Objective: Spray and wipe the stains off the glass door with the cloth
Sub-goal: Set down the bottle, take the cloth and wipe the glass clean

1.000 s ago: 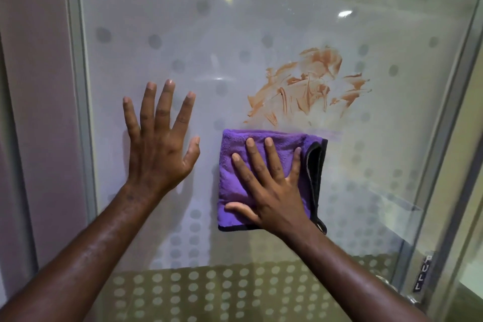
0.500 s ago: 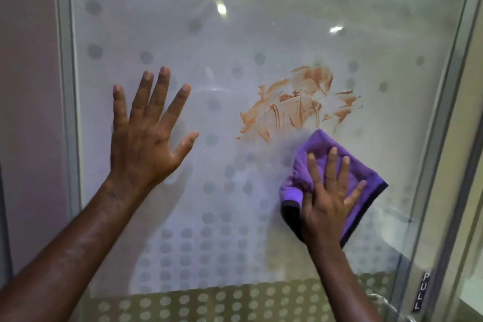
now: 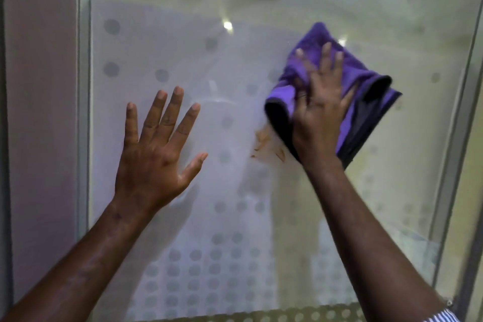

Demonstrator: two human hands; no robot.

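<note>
The glass door (image 3: 183,60) fills the view, frosted with grey dots. My right hand (image 3: 318,110) presses a folded purple cloth (image 3: 366,81) with a dark edge flat against the glass at the upper right. A few faint orange-brown stain smears (image 3: 264,142) show just left of and below the cloth; the rest of the stained patch is hidden under the cloth and hand. My left hand (image 3: 156,149) lies flat on the glass at the centre left, fingers spread, holding nothing. No spray bottle is in view.
A metal door frame (image 3: 84,112) runs down the left beside a pinkish wall (image 3: 41,112). Another metal frame edge (image 3: 454,138) slants down the right side. A band of dense dots (image 3: 287,316) crosses the bottom of the glass.
My right hand has swept the cloth up from below the stain and over it. Most of the orange smear is now gone or covered. My left hand has stayed flat on the glass.
</note>
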